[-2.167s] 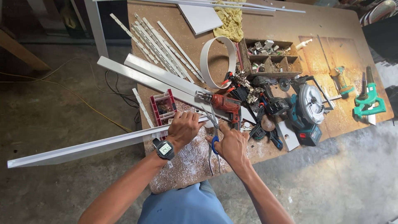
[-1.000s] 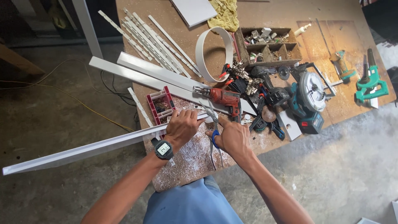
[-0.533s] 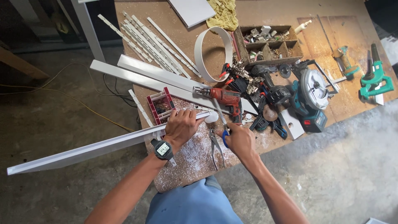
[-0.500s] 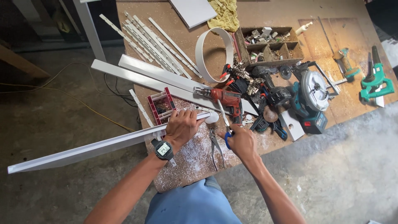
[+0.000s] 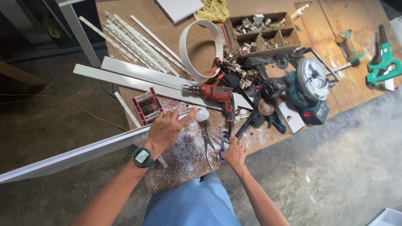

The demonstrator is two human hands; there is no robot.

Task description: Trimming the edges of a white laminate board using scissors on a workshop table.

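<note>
Pressing left hand (image 5: 166, 129), long white strip (image 5: 79, 154), perhaps plastic

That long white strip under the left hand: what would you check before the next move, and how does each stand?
1. Left hand flat on the long white strip: ok.
2. Strip supported along its length: not ok, most overhangs the workbench edge.
3. Right hand on the blue-handled scissors: ok; firmness of grip, cannot tell.
4. Red drill clear of both hands: ok.
5. Bench around the hands free of shavings: not ok.
</note>
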